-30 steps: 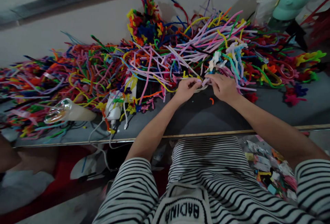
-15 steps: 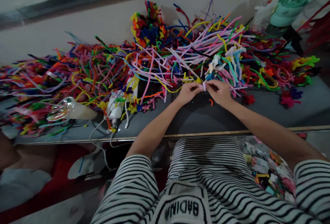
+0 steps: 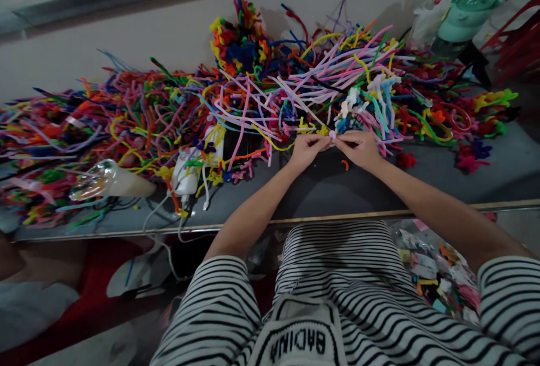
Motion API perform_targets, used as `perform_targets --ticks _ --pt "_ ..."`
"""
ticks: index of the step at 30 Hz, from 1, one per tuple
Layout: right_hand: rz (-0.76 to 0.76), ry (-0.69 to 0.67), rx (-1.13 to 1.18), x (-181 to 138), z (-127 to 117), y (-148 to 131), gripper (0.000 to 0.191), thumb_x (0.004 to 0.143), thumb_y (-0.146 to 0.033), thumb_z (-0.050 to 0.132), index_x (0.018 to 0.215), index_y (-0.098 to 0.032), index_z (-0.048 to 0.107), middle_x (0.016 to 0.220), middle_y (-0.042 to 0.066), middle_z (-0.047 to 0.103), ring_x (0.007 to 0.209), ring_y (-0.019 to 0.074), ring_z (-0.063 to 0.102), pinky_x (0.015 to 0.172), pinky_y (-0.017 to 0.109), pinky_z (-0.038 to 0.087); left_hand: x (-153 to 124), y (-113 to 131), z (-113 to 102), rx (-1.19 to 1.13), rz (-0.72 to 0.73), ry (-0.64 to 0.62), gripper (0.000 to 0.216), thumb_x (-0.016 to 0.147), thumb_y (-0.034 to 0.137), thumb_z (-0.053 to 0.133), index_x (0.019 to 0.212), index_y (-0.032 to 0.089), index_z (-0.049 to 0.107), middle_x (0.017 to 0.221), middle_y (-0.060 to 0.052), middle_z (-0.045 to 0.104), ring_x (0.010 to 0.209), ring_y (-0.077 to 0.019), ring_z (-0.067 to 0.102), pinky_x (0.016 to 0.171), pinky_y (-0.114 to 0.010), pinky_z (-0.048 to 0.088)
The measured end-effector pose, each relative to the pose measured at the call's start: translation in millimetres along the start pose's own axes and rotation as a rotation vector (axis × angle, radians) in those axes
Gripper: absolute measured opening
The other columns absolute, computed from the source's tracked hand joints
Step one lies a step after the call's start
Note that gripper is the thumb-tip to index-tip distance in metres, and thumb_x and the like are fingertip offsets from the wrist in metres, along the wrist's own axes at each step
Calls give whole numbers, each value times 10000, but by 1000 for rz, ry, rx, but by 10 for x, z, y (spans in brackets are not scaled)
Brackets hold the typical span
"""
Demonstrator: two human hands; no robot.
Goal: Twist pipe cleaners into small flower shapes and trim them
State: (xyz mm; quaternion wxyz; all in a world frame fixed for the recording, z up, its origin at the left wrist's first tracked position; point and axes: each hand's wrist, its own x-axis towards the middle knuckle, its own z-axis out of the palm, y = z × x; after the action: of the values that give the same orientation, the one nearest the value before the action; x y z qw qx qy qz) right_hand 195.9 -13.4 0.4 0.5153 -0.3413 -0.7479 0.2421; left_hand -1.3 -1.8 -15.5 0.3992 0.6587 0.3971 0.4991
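My left hand (image 3: 306, 149) and my right hand (image 3: 359, 147) meet fingertip to fingertip at the near edge of a big heap of pipe cleaners (image 3: 261, 90). Both pinch a small pale pink pipe cleaner piece (image 3: 332, 136) between them, fingers closed on it. The heap is a tangle of pink, yellow, red, green, blue and orange stems, spread across the back of the dark grey table (image 3: 337, 191). A tiny orange scrap (image 3: 346, 165) lies on the table just below my right hand.
A white glue gun (image 3: 185, 172) with its cord lies left of my hands, and a clear plastic cone (image 3: 109, 181) further left. A mint green fan base (image 3: 464, 12) stands at the far right. Scraps litter the floor (image 3: 439, 281) by my right knee.
Both hands have drawn slightly up and together, and the pink piece between them now shows as a small tight bit at the fingertips. The view has shifted a little.
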Motion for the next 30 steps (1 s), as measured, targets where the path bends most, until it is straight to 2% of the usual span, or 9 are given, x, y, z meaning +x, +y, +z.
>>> perform_targets --ticks 2,4,7,12,17,21,25,27,30 --pt "128 -85 66 26 -30 2 391 889 -544 706 785 -178 796 717 39 717 614 140 598 589 281 446 15 36 -81 120 160 54 551 961 670 555 931 174 793 825 -72 753 754 -160 687 739 -307 564" --pt "249 -219 158 64 -72 11 463 812 -630 746 770 -170 780 727 38 708 634 144 590 596 279 443 42 73 -173 335 363 68 476 1016 582 513 1129 192 762 1004 -104 774 943 -196 713 897 -371 572" --pt "355 -406 277 129 -148 50 535 733 -684 786 731 -152 733 686 22 650 615 116 541 582 259 412 76 102 -266 605 577 -87 369 1054 463 482 1162 233 750 1088 -99 780 1075 -206 711 1013 -423 552" --pt "438 -675 447 178 -251 160 516 790 -641 776 829 -130 716 561 -56 477 486 54 354 471 228 249 60 118 -288 701 669 -269 269 1061 350 498 1108 264 749 1099 -61 794 1097 -172 721 1035 -381 551" --pt "388 -836 479 185 -277 234 494 855 -624 740 877 -131 708 594 -57 481 512 49 356 477 213 248 51 241 -341 705 706 -454 182 1050 312 544 1068 299 724 1115 -31 794 1093 -144 728 947 -313 551" --pt "370 -875 459 218 -270 236 534 860 -669 709 876 -135 698 597 -58 498 507 47 354 486 208 267 72 359 -364 847 820 -539 216 1058 224 500 1062 286 707 1070 -27 793 1044 -127 728 855 -282 537" --pt "342 -851 399 244 -247 186 540 819 -674 734 847 -135 710 769 35 688 672 102 563 636 237 434 67 362 -332 982 880 -582 280 1067 206 427 1047 263 701 976 -45 775 1005 -146 713 805 -291 517" --pt "332 -766 355 239 -227 156 527 806 -667 735 844 -142 717 833 59 722 758 139 620 719 271 477 54 320 -315 969 860 -517 267 1055 235 438 1014 249 701 926 -56 753 958 -167 699 806 -311 510" --pt "274 -614 227 225 -204 110 463 829 -612 711 824 -149 715 778 40 699 710 135 594 685 272 452 36 268 -303 986 824 -380 263 1028 304 478 904 220 694 841 -62 716 853 -183 663 784 -327 492"
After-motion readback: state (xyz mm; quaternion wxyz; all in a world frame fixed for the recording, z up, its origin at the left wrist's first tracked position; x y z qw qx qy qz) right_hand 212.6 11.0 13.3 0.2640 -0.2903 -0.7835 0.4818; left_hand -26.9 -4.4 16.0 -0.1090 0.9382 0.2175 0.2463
